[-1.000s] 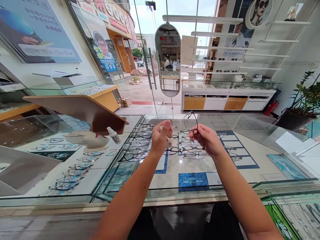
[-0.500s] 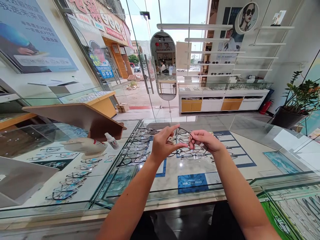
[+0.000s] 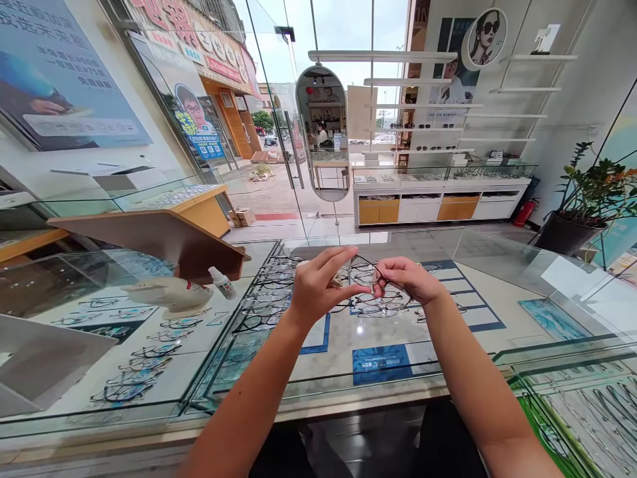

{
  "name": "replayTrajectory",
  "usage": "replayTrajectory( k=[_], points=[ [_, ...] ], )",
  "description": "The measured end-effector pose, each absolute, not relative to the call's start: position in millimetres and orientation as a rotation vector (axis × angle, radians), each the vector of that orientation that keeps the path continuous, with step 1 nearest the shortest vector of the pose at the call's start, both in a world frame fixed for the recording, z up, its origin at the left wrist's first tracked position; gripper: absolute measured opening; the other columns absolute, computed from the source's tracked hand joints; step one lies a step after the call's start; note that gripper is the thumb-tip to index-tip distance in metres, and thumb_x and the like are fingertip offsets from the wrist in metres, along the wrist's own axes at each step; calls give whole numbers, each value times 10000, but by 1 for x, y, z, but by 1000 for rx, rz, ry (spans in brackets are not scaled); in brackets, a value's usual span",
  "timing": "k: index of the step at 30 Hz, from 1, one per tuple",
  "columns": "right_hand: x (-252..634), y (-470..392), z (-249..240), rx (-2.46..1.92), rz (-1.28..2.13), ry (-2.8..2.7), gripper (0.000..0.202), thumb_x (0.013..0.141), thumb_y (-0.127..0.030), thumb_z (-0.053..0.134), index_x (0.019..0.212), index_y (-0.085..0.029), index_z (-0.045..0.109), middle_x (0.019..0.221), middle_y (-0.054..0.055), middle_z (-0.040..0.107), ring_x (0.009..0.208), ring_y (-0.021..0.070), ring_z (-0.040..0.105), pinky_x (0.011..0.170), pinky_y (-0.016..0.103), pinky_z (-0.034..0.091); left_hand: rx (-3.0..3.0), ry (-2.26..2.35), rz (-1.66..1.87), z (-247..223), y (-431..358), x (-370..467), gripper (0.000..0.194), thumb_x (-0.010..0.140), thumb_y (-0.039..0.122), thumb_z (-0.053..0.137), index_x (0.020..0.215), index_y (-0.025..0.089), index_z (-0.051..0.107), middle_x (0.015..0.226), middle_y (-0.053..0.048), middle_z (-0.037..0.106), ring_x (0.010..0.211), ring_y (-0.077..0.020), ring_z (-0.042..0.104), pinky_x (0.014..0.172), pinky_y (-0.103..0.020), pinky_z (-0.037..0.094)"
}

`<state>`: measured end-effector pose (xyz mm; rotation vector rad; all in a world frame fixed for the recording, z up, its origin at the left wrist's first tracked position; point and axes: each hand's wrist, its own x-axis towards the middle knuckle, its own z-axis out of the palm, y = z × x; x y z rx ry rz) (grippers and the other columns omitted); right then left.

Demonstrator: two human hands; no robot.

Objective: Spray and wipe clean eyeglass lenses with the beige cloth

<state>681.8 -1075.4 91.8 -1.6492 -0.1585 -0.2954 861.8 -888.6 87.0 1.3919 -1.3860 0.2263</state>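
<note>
Above the glass counter, a pair of dark thin-framed eyeglasses (image 3: 367,261) is held up between my two hands. My left hand (image 3: 317,287) spans the frame, fingertips at its upper edge and thumb at its lower edge. Something pale sits in that palm, too small to make out. With fingers pinched, my right hand (image 3: 407,280) grips the frame's right side near the hinge; part of the frame is hidden behind these fingers. Beneath the glass, rows of eyeglasses (image 3: 263,300) lie left of my hands, with more pairs (image 3: 383,305) directly under them.
A small white bottle (image 3: 222,283) stands on the counter to the left, beside a duck-like figure (image 3: 169,292) and a brown slanted board (image 3: 144,232). A blue-and-white card (image 3: 383,365) lies near the front edge. An oval mirror (image 3: 324,133) stands beyond the counter.
My left hand has shifted slightly left and tilted, its fingers still on the frame. My right hand keeps its pinch with little movement. The camera view has turned slightly.
</note>
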Motion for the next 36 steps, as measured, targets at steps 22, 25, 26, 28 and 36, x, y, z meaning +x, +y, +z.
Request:
replayTrajectory(
  k=[22, 25, 26, 28, 36],
  points=[
    [651, -996, 203, -2266, -1778, 185, 622, 973, -392, 824, 1535, -327, 568, 1486, 96, 666, 1300, 338, 679, 1089, 564, 599, 1195, -920, 892, 201, -877, 847, 626, 811, 603, 962, 1334, 330, 752, 1302, -55, 783, 712, -173, 597, 501, -310, 367],
    [661, -1003, 204, -2237, -1803, 164, 556, 992, -407, 806, 1504, -332, 601, 1440, 100, 689, 1264, 336, 694, 1061, 561, 614, 1226, -910, 941, 201, -877, 844, 643, 794, 617, 970, 1311, 300, 755, 1266, -74, 787, 771, -198, 652, 502, -309, 401],
    [664, -1004, 204, -2220, -1815, 158, 535, 1001, -408, 798, 1496, -331, 610, 1429, 102, 694, 1251, 334, 700, 1050, 557, 620, 1236, -909, 948, 200, -878, 843, 635, 795, 614, 970, 1300, 293, 757, 1254, -76, 788, 781, -201, 662, 508, -309, 415],
    [667, -1007, 203, -2189, -1833, 164, 502, 1011, -401, 790, 1481, -323, 629, 1411, 102, 704, 1227, 327, 709, 1034, 549, 627, 1260, -913, 938, 199, -878, 841, 604, 812, 600, 963, 1288, 292, 755, 1242, -69, 789, 764, -188, 657, 520, -304, 436],
    [665, -1010, 203, -2150, -1844, 229, 466, 989, -365, 832, 1426, -298, 686, 1374, 93, 741, 1180, 316, 724, 1020, 553, 628, 1352, -989, 786, 203, -872, 838, 525, 846, 608, 931, 1258, 326, 771, 1147, -34, 806, 647, -133, 580, 483, -286, 401]
  ],
)
